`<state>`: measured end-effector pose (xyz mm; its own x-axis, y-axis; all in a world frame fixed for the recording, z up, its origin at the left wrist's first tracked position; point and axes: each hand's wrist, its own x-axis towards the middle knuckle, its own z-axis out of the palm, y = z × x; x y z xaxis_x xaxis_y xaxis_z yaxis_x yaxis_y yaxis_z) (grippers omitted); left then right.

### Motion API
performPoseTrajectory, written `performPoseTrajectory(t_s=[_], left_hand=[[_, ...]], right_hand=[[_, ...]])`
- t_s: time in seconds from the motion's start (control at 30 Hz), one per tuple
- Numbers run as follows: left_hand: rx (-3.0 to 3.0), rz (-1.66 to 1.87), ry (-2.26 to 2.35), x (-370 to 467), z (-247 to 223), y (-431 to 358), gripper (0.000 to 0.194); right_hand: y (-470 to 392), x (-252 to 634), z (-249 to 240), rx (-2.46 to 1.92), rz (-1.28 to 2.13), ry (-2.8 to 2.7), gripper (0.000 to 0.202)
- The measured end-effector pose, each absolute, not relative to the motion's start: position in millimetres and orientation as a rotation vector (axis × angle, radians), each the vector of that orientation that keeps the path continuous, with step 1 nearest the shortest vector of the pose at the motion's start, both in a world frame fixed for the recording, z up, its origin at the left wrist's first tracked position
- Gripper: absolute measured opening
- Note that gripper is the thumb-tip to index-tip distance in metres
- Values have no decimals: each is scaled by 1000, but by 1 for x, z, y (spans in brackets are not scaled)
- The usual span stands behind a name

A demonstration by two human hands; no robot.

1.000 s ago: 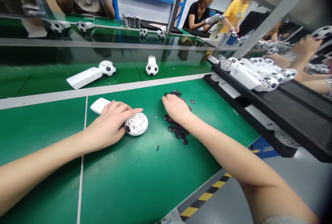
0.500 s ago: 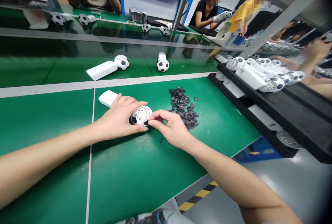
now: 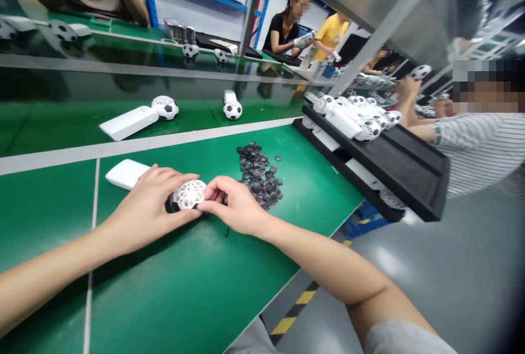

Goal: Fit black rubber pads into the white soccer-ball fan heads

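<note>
My left hand is wrapped round a white device with a ball-shaped head, keeping it against the green bench. The head is a white openwork football with black patches along its lower edge. Its long white handle sticks out to the left behind my hand. At the ball's right side, the thumb and fingers of my right hand are pinched together against the rim. Whatever lies between those fingertips is hidden. Just beyond my right hand is a heap of small black patches, and one black bit lies nearer to me.
A ball-headed device and a smaller football piece lie on the strip behind the white rail. Stacked black trays holding more such devices overhang the bench's right edge. Several co-workers sit or stand beyond, one in a striped sleeve at right.
The view has swung to the right, so the bench things appear further left. My left hand still holds the ball; my right fingers stay at its edge, slightly more curled.
</note>
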<state>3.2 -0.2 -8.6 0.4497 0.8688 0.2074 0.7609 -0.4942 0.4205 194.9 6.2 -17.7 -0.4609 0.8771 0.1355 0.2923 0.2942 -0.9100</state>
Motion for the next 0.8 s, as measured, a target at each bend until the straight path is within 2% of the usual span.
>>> performPoseTrajectory(t_s=[0.1, 0.2, 0.27, 0.47, 0.63, 0.8], left_hand=[[2412, 585, 1322, 1, -9, 2, 55], [2383, 610, 1268, -2, -7, 6, 54], [2380, 583, 1246, -5, -5, 10, 55], [2445, 335, 1283, -8, -8, 12, 64], [2448, 492, 1552, 5, -12, -3, 68], [2373, 286, 1272, 2, 8, -2, 65]], right_hand=[[37, 225, -14, -1194, 1076, -1922, 18], [76, 283, -13, -1715, 427, -1809, 12], [96, 320, -17, -1865, 328, -1741, 12], [111, 354, -39, -1909, 380, -1764, 10], [100, 338, -31, -1794, 508, -1802, 12], [55, 290, -3, -1368, 723, -2022, 11]])
